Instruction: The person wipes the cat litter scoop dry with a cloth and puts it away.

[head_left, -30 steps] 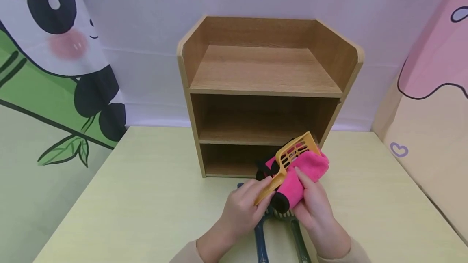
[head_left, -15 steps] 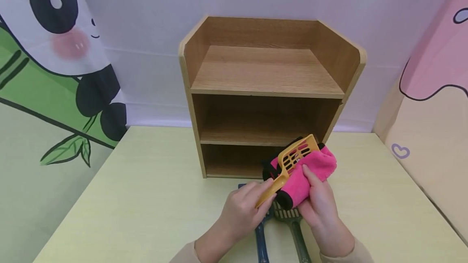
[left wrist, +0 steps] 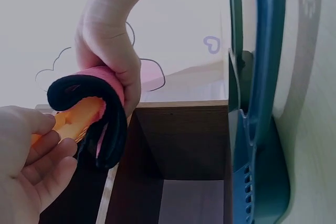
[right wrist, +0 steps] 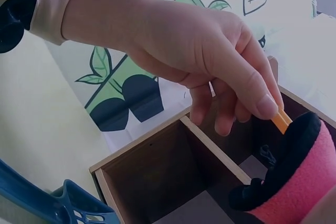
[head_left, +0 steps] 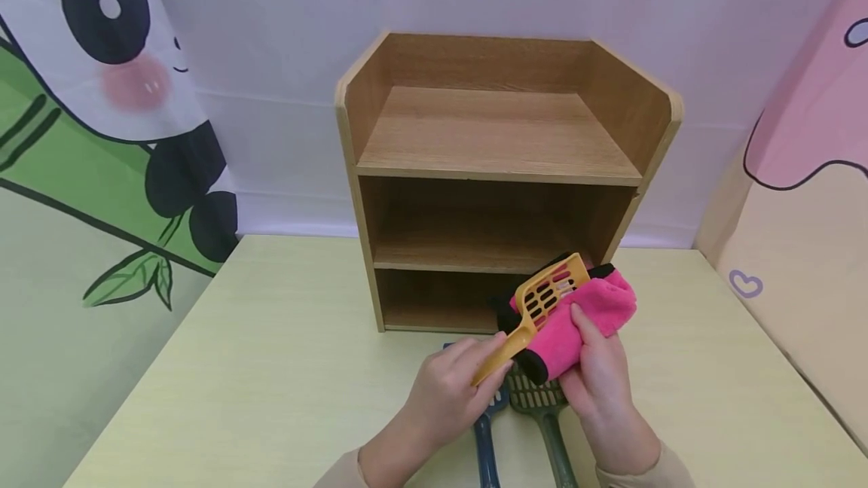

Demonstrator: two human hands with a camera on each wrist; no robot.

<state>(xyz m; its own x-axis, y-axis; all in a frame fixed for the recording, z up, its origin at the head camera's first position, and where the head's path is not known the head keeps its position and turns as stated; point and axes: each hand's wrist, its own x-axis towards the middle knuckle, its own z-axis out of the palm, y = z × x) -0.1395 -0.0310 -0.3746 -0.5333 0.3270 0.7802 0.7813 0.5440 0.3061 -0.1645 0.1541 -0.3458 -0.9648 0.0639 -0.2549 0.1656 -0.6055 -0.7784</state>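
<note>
My left hand (head_left: 453,382) pinches the handle of a yellow slotted litter scoop (head_left: 505,356), whose head points up and away. My right hand (head_left: 600,379) holds a pink cloth (head_left: 566,337) with black edging against the scoop's head. In the left wrist view the cloth (left wrist: 116,90) curls around the scoop (left wrist: 79,121). Thumb and fingers of the left hand (right wrist: 210,51) pinch the handle end (right wrist: 282,121) in the right wrist view. Beneath the hands, a blue slotted scoop (head_left: 485,446) and a dark green slotted scoop (head_left: 554,443) lie on the table.
A wooden shelf unit (head_left: 498,172) with a top tray and two open compartments stands behind the hands. The pale table (head_left: 285,367) extends to both sides. A printed cloth backdrop (head_left: 285,81) hangs behind, with drawn walls left and right.
The right hand and the pink cloth have shifted a little to the right along the yellow scoop. The left hand has stayed nearly still. More of the green scoop's head shows.
</note>
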